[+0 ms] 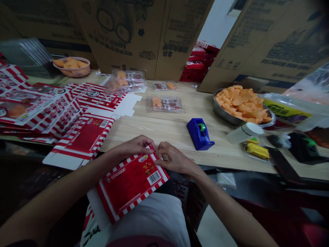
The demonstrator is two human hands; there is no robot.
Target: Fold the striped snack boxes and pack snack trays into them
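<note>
1. Left hand (133,145), right hand (174,158): pinching top edge of red-striped carton blank (131,183).
2. Stacked carton blanks (43,106), wooden table (164,127).
3. Blue tape dispenser (199,133).
4. Steel bowl (218,112), orange crisps (240,104).

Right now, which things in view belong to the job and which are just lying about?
Job: left hand, right hand, red-striped carton blank.
Lying about: blue tape dispenser, steel bowl of orange crisps, pink basket of crisps.
</note>
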